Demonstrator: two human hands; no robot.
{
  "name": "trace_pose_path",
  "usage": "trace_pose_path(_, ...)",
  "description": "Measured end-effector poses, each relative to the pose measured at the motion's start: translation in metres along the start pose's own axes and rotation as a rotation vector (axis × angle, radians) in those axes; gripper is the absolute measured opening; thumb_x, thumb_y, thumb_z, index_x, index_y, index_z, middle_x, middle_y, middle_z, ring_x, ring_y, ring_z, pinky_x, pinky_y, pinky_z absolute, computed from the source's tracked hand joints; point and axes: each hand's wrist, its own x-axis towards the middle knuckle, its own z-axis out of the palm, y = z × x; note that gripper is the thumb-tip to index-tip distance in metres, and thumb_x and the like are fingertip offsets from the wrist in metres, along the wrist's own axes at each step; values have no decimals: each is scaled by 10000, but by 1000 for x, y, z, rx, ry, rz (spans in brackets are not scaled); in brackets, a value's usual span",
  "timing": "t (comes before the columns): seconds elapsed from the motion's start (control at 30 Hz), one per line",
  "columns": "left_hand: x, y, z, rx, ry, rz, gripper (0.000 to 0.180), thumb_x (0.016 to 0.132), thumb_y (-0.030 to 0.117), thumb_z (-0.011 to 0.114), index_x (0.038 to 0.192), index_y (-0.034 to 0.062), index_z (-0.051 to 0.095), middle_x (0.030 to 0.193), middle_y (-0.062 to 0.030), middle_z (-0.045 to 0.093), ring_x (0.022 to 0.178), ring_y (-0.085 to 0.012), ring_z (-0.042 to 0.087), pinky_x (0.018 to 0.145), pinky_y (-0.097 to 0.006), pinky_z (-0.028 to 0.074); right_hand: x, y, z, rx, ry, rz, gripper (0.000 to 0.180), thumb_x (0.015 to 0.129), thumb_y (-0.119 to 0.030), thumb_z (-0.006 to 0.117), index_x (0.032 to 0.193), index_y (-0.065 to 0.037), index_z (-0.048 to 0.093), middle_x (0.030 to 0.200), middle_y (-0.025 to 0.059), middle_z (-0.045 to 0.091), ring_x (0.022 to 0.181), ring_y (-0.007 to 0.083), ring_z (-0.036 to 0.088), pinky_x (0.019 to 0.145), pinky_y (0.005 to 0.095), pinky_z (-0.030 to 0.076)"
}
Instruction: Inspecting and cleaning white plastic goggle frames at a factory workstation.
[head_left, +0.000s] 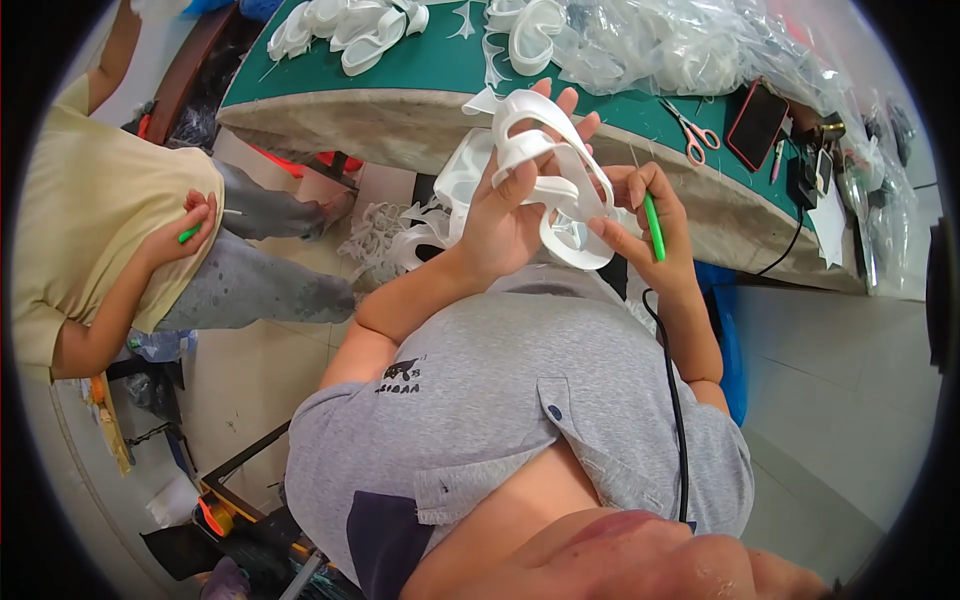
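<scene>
Finding white piece [515,152] in left hand [500,222], fingers half-curled; right hand [667,232] closed round green tool [654,228]. We judge piece part-worked; whether loops [365,42] on table [455,62] are done, cannot tell.

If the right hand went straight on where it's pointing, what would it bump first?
Probably the curved white piece in the left hand; the right hand may already touch it.

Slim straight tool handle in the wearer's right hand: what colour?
Bright green; the slim straight handle shows best in the head view.
</scene>
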Motion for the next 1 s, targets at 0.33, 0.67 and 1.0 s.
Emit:
trace_pose_path(0.33,-3,2,-2,-54,-75,17,724,906,135,571,1480,137,130,1530,-60,169,1392,-278,226,1106,-372,284,2,-2,-4,-7,36,90,361,771,-16,709,796,-114,363,920,63,609,850,79,493,791,219,386)
trace_pose_path(0.67,-6,1,2,339,-42,91,810,822,55,629,1470,66,143,1520,-150,180,1376,-322,264,1112,-416,244,-2,-3,-6,-47,42,123,349,769,-1,696,776,-109,363,883,43,604,829,60,513,752,201,419)
trace_pose_path(1.0,13,5,-32,-502,174,-659,460,966,249,454,1283,-72,365,1282,-233,474,1220,-338,472,1044,-424,421,-3,16,-59,756,142,335,146,833,-89,627,950,-63,542,880,49,621,790,88,620,680,234,520)
